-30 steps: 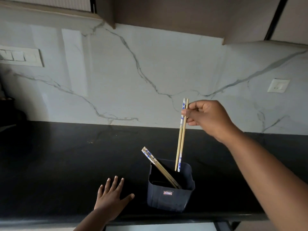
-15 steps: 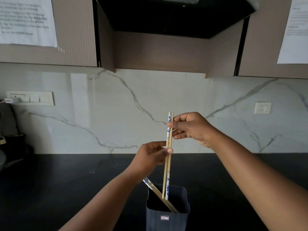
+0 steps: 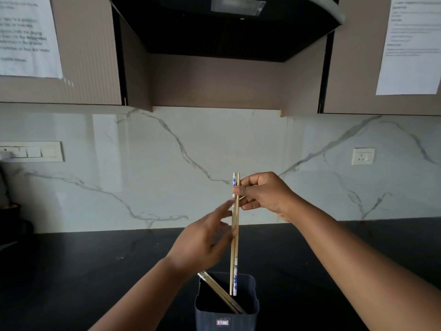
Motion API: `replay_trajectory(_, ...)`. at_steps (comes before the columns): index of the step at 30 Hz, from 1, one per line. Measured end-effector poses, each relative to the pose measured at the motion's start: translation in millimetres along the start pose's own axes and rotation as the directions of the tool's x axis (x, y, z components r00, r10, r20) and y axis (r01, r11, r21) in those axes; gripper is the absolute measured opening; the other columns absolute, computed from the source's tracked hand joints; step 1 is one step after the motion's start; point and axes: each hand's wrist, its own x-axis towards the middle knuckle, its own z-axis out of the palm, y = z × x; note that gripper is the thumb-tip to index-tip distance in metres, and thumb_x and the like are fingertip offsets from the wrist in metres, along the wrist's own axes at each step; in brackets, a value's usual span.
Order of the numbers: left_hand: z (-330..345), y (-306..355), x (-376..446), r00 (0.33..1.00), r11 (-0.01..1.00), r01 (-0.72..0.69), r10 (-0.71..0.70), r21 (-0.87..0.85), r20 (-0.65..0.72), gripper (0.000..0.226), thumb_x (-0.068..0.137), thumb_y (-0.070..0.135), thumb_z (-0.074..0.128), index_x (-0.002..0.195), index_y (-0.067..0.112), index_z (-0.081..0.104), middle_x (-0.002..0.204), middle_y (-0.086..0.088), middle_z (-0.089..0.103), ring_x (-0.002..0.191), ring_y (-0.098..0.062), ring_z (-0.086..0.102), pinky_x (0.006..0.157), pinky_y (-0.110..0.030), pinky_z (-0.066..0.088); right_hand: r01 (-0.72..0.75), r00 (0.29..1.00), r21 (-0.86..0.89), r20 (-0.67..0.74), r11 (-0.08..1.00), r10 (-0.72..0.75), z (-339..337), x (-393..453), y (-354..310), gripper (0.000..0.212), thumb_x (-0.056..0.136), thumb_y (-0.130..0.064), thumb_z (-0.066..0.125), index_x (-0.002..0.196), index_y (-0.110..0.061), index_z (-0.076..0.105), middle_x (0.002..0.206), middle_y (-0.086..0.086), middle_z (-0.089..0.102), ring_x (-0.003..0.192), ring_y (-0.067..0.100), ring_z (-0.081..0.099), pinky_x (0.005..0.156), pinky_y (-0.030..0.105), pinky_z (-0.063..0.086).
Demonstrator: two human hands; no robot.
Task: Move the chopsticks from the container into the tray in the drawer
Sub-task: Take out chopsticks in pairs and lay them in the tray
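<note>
- While the right hand pinched one pair of chopsticks near their top end, thumb & fingers closed on them, the pair hung almost upright w/ the tips at the mouth of the container; whether the tips were fully clear of the rim could not be told.
- Left hand was blurred, fingers spread & loose, just beside the shafts at mid-length; it seemed to hold nothing, but touching or not could not be told.
- A second pair leaned inside the container, approx. diagonal, top ends over the left rim.
- Container stood on the dark counter; drawer & tray were not in view.
- Judgement: the step was lifting the pair out. Best was to lift straight up until the tips cleared the rim, so the leaning pair was not knocked.
- Left hand could steady the shafts so the two sticks did not split apart.
</note>
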Motion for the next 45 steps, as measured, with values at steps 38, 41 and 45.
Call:
replay_trajectory(38, -29, 52, 41, 0.963, 0.796, 0.267, -0.202, -0.543, 0.177, 0.016, 0.082, 0.012, 0.072, 0.08, 0.026, 0.079, 0.082, 0.003, 0.077, 0.081, -0.011, 0.073, 0.073, -0.017, 0.054, -0.178, 0.969, 0.419, -0.085, 0.891, 0.233, -26, -11, 15, 0.008, 0.087, -0.003, 0.066, 0.091, 0.003, 0.07, 0.072, 0.01, 0.075, 0.065, 0.02, 0.073, 0.055, 0.026, 0.058)
replay_trajectory(41, -28, 48, 50, 0.875, 0.684, 0.484, -0.402, -0.546, 0.271, 0.01, 0.081, 0.011, 0.074, 0.075, 0.018, 0.078, 0.073, -0.005, 0.075, 0.067, -0.016, 0.072, 0.063, -0.021, 0.056, -0.149, 0.978, 0.369, -0.083, 0.918, 0.192, -20, -11, 15, 0.014, 0.084, -0.007, 0.07, 0.094, 0.002, 0.07, 0.075, 0.011, 0.075, 0.068, 0.022, 0.073, 0.058, 0.028, 0.058)
replay_trajectory(45, -29, 41, 55, 0.793, 0.629, 0.609, -0.509, -0.484, 0.336, 0.009, 0.08, 0.017, 0.075, 0.085, 0.009, 0.075, 0.072, -0.006, 0.075, 0.061, -0.015, 0.071, 0.058, -0.022, 0.056, -0.116, 0.987, 0.312, -0.068, 0.943, 0.144, -7, -11, 12, 0.013, 0.083, -0.008, 0.072, 0.093, 0.0, 0.072, 0.079, 0.012, 0.076, 0.072, 0.025, 0.074, 0.061, 0.031, 0.06)
